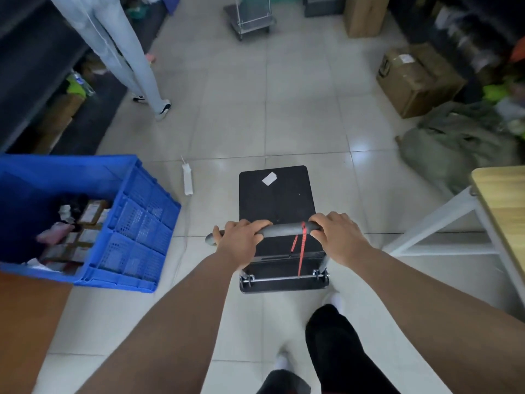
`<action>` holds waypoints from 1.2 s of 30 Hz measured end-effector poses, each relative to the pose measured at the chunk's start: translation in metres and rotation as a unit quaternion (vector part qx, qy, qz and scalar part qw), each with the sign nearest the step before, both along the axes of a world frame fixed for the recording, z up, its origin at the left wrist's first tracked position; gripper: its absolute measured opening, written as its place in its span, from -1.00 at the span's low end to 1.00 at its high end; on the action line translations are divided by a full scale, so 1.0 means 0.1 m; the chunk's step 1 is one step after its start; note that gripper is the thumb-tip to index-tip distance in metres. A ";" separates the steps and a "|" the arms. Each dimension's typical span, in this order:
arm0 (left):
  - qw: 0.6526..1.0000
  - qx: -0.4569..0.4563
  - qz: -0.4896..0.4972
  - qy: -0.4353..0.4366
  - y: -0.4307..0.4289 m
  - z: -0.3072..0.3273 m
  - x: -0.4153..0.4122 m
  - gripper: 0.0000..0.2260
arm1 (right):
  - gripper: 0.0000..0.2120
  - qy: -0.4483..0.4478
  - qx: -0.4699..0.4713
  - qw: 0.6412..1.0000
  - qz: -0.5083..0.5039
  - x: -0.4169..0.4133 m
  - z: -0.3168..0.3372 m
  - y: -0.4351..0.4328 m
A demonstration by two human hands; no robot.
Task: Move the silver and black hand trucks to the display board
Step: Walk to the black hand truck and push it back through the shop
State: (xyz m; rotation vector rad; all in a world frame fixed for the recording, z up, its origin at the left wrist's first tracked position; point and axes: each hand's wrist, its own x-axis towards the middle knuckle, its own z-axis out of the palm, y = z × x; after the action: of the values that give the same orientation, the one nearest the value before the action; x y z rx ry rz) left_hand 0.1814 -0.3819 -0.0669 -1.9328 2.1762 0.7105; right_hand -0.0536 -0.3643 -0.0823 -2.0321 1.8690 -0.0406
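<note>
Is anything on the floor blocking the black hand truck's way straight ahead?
Nothing visible does. Both hands, left hand and right hand, grip the black hand truck by its handle, and the tiles ahead lie bare up to the silver hand truck. A power strip and blue crate sit left; cardboard boxes right.
</note>
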 end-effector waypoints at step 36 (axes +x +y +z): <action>0.999 0.006 0.040 0.014 -5.92 -0.02 -0.67 -0.67 | -0.75 -0.007 -0.009 1.000 0.018 -0.68 -0.06 -6.05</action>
State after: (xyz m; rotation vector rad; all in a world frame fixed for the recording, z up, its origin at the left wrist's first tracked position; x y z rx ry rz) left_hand 0.1142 -0.9739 -0.0690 -2.0267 2.1154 0.7674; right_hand -0.1217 -0.9689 -0.0887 -2.0713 1.8311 -0.0622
